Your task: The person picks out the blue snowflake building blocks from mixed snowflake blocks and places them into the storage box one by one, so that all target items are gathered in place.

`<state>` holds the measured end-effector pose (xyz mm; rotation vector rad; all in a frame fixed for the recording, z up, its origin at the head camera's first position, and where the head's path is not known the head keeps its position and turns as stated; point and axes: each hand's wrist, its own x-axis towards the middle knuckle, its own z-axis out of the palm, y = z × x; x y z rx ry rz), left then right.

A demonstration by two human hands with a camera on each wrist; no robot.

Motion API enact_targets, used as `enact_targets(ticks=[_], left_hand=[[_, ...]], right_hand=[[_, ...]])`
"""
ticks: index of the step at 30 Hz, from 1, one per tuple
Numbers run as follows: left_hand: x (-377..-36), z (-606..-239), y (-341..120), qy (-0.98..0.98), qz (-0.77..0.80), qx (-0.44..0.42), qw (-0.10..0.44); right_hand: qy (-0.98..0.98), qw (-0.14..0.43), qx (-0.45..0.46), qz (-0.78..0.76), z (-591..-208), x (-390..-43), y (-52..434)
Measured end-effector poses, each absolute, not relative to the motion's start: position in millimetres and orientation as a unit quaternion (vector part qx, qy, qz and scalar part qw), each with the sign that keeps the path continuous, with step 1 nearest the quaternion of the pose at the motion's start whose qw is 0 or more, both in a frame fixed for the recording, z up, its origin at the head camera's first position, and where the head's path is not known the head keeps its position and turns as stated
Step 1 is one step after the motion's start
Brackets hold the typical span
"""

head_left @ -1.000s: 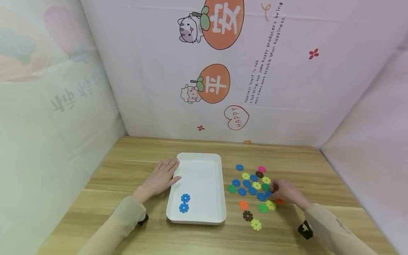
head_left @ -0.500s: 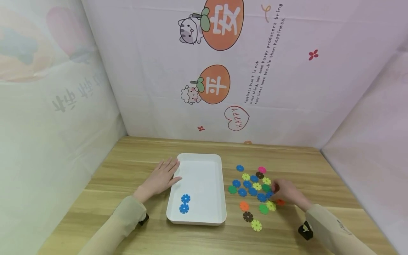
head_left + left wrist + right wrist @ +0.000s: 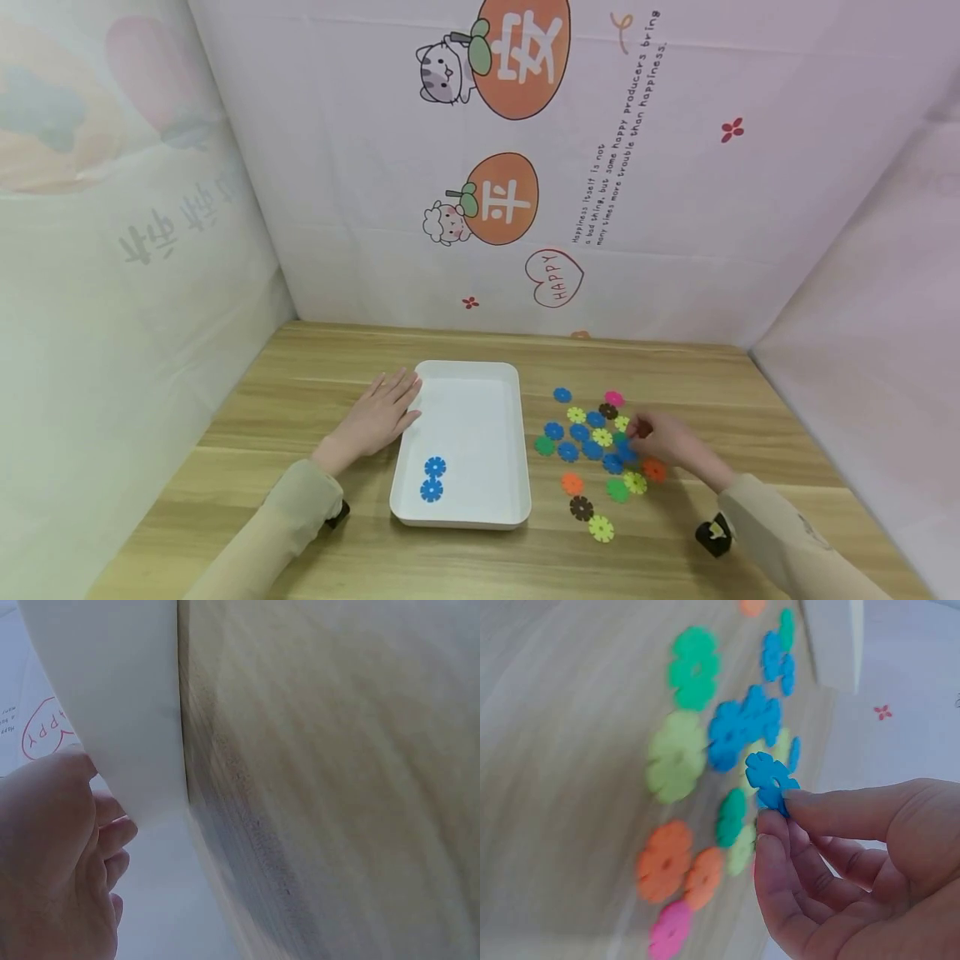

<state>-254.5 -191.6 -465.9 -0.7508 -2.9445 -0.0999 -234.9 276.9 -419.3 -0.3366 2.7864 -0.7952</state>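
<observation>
White back cloth (image 3: 360,167) with fruit, animal and lettering prints; paler cloth on both sides. It meets the far edge of a wood-grain surface (image 3: 562,575), which narrows toward the back from where I watch. Edges I've got: white tray (image 3: 480,433) left of centre, a strip of wood between its right wall and the loose pieces, more wood on its near side, and wood again from the right hand (image 3: 667,440) out to the right cloth.

Right hand: thumb and fingers (image 3: 840,814) pinch one blue disc (image 3: 765,771), held above the scatter. Left hand (image 3: 371,423): fingers fairly straight, resting at the tray's left rim.

Tray: smooth, shallow, rounded corners. Two blue pieces (image 3: 431,497) lie flat inside, near-left, just beside each other. Loose pieces: thin, flat, notched like flowers, centre holes, plastic-looking. Mostly blue, also green; pink piece (image 3: 614,398) at the back, brown piece (image 3: 576,507) and yellow piece (image 3: 595,528) at the near end, orange piece (image 3: 649,473) below the right hand. Beige sleeves (image 3: 757,517) on both arms, cloth creased.
</observation>
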Motion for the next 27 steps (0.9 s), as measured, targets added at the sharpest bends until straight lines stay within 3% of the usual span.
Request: enact_targets(ticks=[12, 27], left_hand=[[-253.6, -463.1, -190.8, -0.967, -0.042, -0.248, 0.048], [-255.6, -464.2, -194.6, -0.965, -0.055, -0.251, 0.045]], right_hand=[[0.899, 0.163, -0.157, -0.374, -391.5, -244.3, 216.5], [0.887, 0.193, -0.206, -0.365, -401.4, -266.1, 109.8]])
